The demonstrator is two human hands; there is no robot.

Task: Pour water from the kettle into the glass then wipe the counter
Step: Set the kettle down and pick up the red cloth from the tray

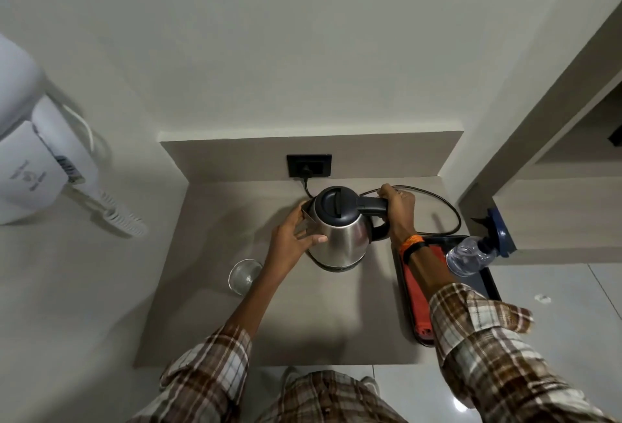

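Kettle (340,232) stands upright on its base at the back middle of the counter (208,288), lid closed, spout toward your left. Your right hand (399,208) is wrapped around the black handle, fingers curled tight on it. Your left hand (296,237) rests against the steel body just below the spout, fingers spread apart and laid flat rather than gripping. The cord (447,210) loops from behind the kettle over to the wall socket (309,165), which sits straight behind it. The glass (244,276) stands near the kettle on your left, under your left forearm, not touching the kettle. On your right, a dark tray (489,283) lies along the counter's edge, holding an orange cloth (415,301) and a clear spray bottle (471,254) lying on its side.
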